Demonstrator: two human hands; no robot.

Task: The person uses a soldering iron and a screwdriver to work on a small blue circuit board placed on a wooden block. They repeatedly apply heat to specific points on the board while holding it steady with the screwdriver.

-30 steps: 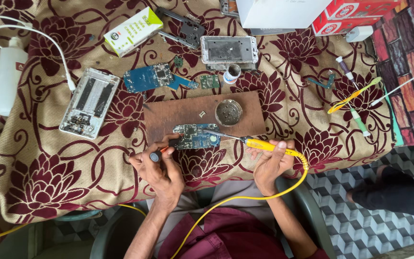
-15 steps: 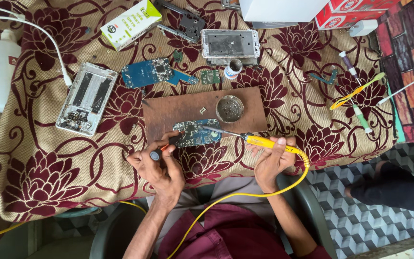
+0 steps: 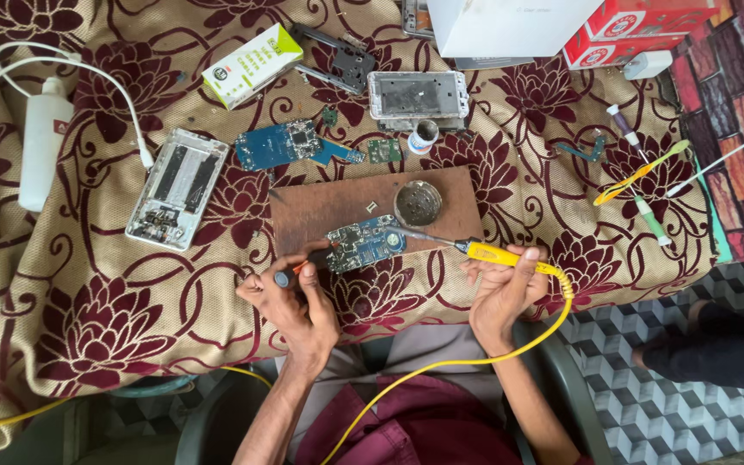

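Note:
A blue-green circuit board (image 3: 361,244) lies on the front edge of a brown wooden board (image 3: 337,205). My left hand (image 3: 293,301) grips a small red-and-black tool (image 3: 297,271) whose tip points at the circuit board's left side. My right hand (image 3: 505,289) holds a yellow-handled soldering iron (image 3: 484,251); its metal tip reaches left to the circuit board's right end. A yellow cord (image 3: 441,366) trails from the iron down across my lap.
A round metal tin (image 3: 418,203) sits on the wooden board. On the floral cloth lie a phone frame (image 3: 176,189), a blue circuit board (image 3: 279,144), another phone shell (image 3: 418,94), a green-white box (image 3: 251,64), a white bottle (image 3: 44,151) and toothbrushes (image 3: 643,172). A red box (image 3: 639,30) stands far right.
The view has shifted slightly. Both hands stay at the circuit board with their tools; the soldering iron tip holds at the board's right end.

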